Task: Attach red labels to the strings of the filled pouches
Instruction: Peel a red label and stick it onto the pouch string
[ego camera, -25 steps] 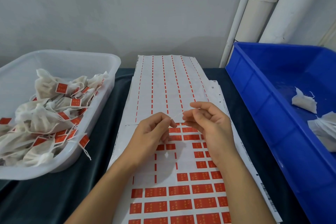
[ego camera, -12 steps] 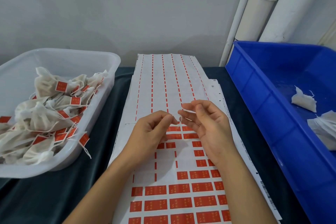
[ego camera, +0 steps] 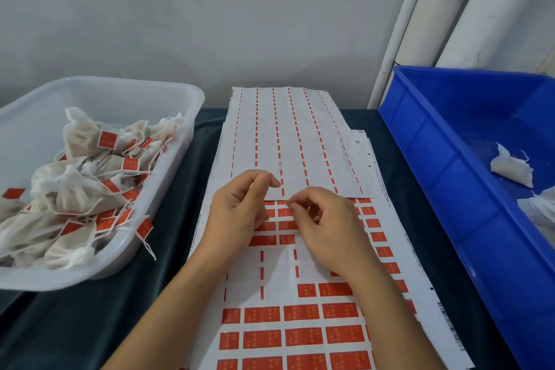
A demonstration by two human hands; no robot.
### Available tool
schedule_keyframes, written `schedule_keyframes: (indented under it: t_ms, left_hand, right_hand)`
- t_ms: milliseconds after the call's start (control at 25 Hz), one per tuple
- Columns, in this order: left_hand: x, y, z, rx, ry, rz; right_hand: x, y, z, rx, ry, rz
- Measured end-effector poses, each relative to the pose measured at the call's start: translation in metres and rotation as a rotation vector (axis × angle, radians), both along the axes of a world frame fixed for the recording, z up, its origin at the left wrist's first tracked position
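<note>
My left hand hovers over the label sheet, thumb and forefinger pinched together as if on the thin white string, which is too fine to make out. My right hand is lower and to the right, its fingers curled. Its thumb and forefinger pinch at a red label in the sheet's top rows. No pouch shows in either hand. Pouches with red labels fill the clear tub on the left. Plain white pouches lie in the blue crate on the right.
A used backing sheet with only red dashes left overlaps the far end of the label sheet. Dark cloth covers the table. White pipes stand against the wall behind the blue crate.
My right hand let go of the string stretched between both hands and dropped to the label sheet. My left hand stayed raised and pinched.
</note>
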State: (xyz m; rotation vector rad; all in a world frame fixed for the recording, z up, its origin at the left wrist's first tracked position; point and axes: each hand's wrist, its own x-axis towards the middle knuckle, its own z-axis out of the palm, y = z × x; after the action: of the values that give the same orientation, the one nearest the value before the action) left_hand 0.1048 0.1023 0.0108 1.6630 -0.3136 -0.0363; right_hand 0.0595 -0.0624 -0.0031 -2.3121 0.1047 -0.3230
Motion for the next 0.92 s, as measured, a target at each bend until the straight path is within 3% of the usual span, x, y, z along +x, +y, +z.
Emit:
schedule_keyframes:
  t_ms: [320,920]
  left_hand:
    - [0.013,0.011,-0.004,-0.071,0.072,0.175]
    - [-0.001,-0.011,-0.015,-0.145,0.138,0.210]
  right_hand:
    - [-0.004,0.007,-0.004,-0.430,0.100,-0.140]
    - [-0.003,0.022,0.015,-0.486,0.226,-0.138]
